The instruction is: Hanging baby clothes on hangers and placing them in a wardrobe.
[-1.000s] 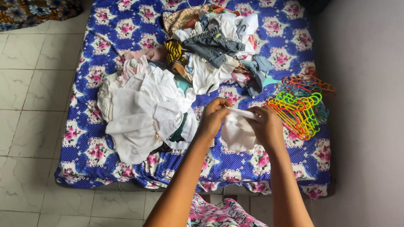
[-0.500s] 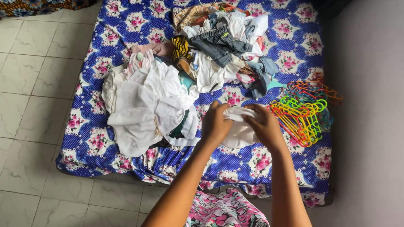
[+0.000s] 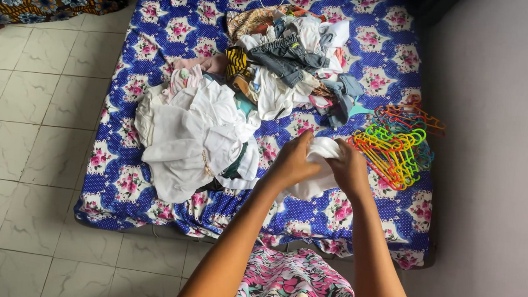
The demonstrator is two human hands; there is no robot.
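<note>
Both hands have drawn closer; left hand (image 3: pixel 293 162) and right hand (image 3: pixel 349 167) pinch the white cloth (image 3: pixel 316 172) above the bed (image 3: pixel 380 57); keeping its top edge taut looks wise.

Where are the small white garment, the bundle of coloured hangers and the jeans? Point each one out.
small white garment (image 3: pixel 322 148): head view, bunched top edge between the hands.
bundle of coloured hangers (image 3: pixel 390 150): head view, yellow hangers mid-bundle.
jeans (image 3: pixel 283 58): head view, denim on the pile.

left hand (image 3: pixel 294 162) + right hand (image 3: pixel 349 169) grip white cloth (image 3: pixel 319 172) | mattress (image 3: pixel 160 25) | hangers (image 3: pixel 395 144)
</note>
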